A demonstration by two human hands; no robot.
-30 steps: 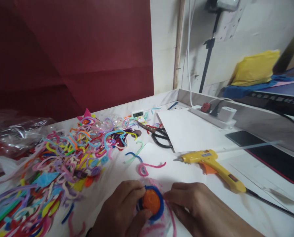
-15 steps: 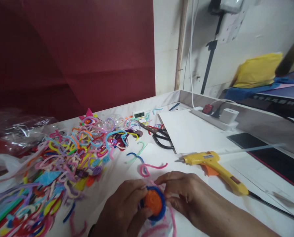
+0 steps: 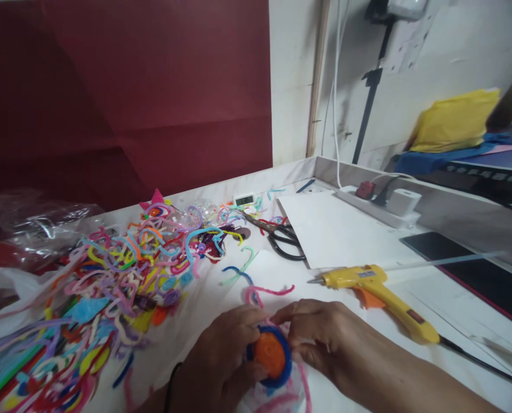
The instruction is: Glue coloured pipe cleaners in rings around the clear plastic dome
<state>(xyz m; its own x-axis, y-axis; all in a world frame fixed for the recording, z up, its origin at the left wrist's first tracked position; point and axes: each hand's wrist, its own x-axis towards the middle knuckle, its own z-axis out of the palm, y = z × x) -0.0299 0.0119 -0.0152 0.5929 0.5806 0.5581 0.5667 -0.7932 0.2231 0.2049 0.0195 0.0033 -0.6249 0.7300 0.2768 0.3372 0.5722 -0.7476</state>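
A round disc of coiled pipe cleaner, orange in the middle with a blue rim, is low in the view between my hands. My left hand is closed on its left side, the thumb pressing the orange face. My right hand pinches at the right edge, thumb and fingertips against the blue rim. A pink pipe cleaner hangs down beside the right thumb. Under the disc is a whitish piece with pink stripes, partly cut off by the frame. Just beyond my fingers curls a pink pipe cleaner.
Right of my hands lies a yellow hot glue gun with a cable. Black-handled scissors rest beside a white sheet. A tangled heap of coloured pipe cleaners covers the left. A power strip and dark phone-like slab lie right.
The view has shifted slightly. My left hand has turned a little, showing more of its wristband, and the disc's blue rim shows more on the left. Both hands keep their hold.
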